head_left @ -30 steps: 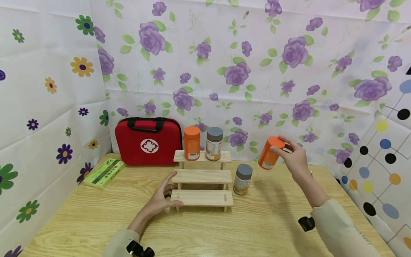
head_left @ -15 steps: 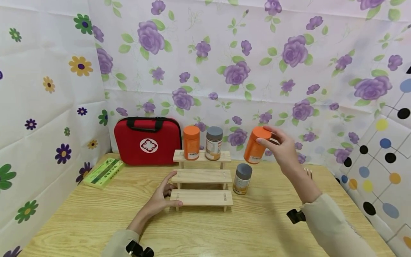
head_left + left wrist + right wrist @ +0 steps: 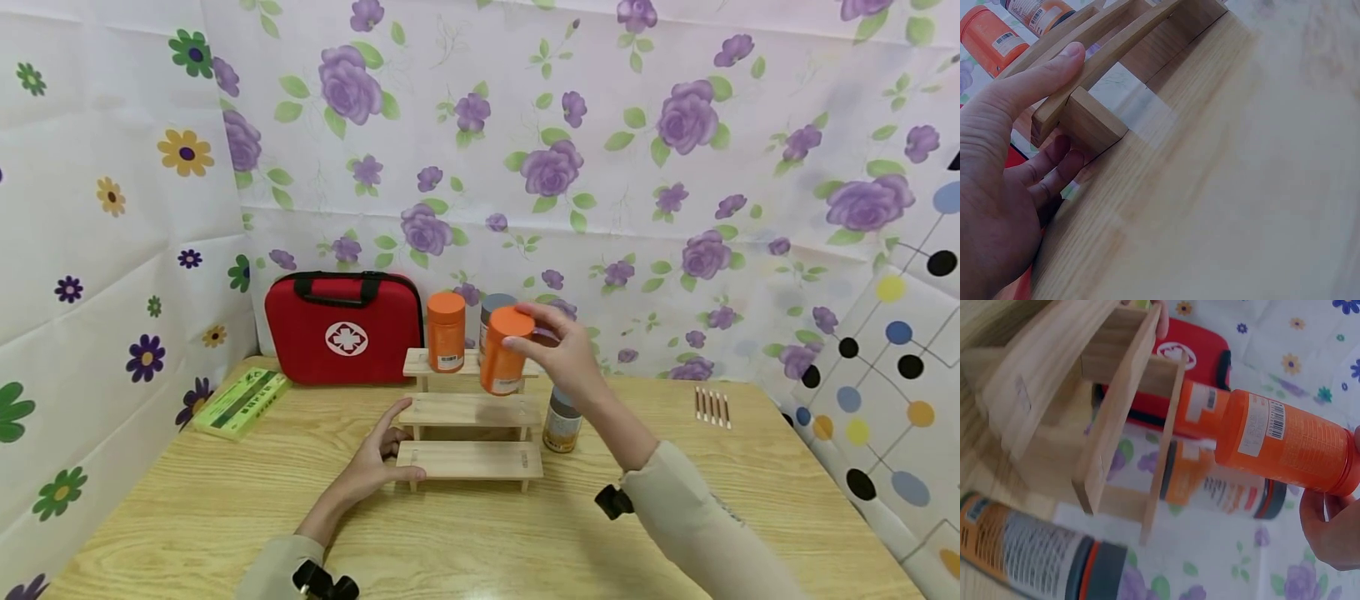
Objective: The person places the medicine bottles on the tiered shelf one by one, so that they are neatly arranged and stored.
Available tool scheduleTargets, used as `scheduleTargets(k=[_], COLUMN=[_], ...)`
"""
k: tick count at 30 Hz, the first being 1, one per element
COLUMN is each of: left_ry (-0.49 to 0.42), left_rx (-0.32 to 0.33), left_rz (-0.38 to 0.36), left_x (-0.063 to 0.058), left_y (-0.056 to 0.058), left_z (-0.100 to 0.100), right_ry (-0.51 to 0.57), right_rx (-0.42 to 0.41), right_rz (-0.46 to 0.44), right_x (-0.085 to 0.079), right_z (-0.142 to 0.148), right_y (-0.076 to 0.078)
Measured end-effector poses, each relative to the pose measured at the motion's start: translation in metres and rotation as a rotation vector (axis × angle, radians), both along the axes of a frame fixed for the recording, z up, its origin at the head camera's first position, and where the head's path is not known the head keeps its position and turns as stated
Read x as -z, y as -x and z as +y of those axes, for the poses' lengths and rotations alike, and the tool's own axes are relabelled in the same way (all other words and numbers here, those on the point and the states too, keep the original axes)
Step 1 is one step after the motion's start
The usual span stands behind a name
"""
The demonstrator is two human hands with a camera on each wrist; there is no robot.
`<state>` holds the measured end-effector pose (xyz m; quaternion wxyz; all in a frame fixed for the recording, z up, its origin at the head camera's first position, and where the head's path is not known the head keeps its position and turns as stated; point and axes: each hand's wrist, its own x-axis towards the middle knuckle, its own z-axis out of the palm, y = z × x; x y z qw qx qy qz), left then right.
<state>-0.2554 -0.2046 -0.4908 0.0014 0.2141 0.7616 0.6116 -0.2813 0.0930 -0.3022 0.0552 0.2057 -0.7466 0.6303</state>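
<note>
My right hand (image 3: 562,354) pinches an orange pill bottle (image 3: 1285,447) near its orange cap. The bottle is held in the air above the middle tier of a three-step wooden rack (image 3: 468,460), in front of the top tier. On that top tier stand another orange bottle (image 3: 447,333) and a grey-capped bottle (image 3: 1213,484), the latter partly hidden in the head view. My left hand (image 3: 371,462) grips the rack's left end, its thumb on the bottom tier's edge in the left wrist view. A second grey-capped bottle (image 3: 562,425) stands on the table right of the rack.
A red first-aid case (image 3: 345,333) stands at the back left, with a green-yellow box (image 3: 242,404) lying beside it. Several cotton swabs (image 3: 712,407) lie on the wooden table (image 3: 450,550) at the right. Patterned cloth walls (image 3: 480,167) surround the table.
My right hand has carried the orange bottle leftward from the table's right side to over the rack. The cotton swabs have come into sight. My left hand stays at the rack's end.
</note>
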Motion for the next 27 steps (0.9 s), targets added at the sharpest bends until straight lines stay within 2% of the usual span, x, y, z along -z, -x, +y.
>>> scheduleTargets(k=[4,12,15,20,27], left_ry=[0.013,0.024,0.026,0.027,0.024], left_rx=[-0.005,-0.012,-0.020,-0.026,-0.027], left_rz=[0.006,0.007,-0.011,-0.028,-0.024], left_x=[0.000,0.001,0.001,0.001,0.000], left_y=[0.000,0.001,0.002,0.001,0.001], left_z=[-0.001,-0.001,0.000,0.001,0.000], right_ry=[0.012,0.003,0.020,0.035,0.040], right_rx=[-0.056,-0.076,-0.058,0.018,0.045], right_rz=[-0.002,0.008,0.005,0.000,0.004], right_x=[0.009,0.033,0.045,0.063,0.065], right_z=[-0.021,-0.058,-0.068,-0.079,-0.083], right_y=[-0.001,0.001,0.006,0.015,0.014])
